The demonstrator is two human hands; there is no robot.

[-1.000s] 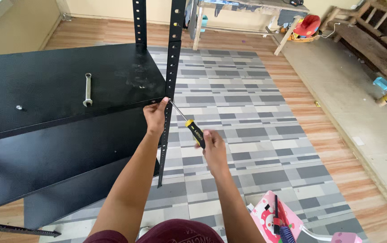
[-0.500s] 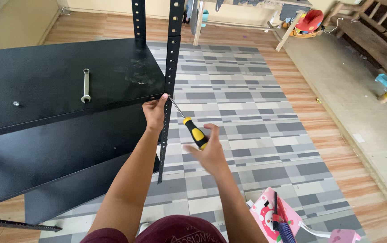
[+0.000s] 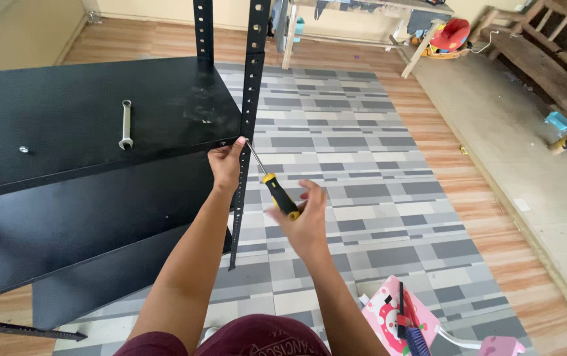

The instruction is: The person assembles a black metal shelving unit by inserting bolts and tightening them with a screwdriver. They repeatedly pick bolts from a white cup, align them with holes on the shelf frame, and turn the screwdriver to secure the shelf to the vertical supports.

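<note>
Left hand [image 3: 226, 165] pinches the black perforated metal upright [image 3: 252, 105] at the black metal shelf [image 3: 85, 118] corner. Right hand [image 3: 304, 221] grips the yellow-and-black-handled screwdriver [image 3: 277, 191], tip at the corner. Silver wrench [image 3: 125, 124] lies on the shelf.

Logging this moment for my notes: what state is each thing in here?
Left hand: gripping the perforated black metal upright at the shelf corner.
Right hand: blurred, around the yellow-and-black screwdriver.
Screwdriver: tilted, tip at the upright.
Black metal shelf: flat, level.
Silver spanner: lying loose on the shelf.
</note>
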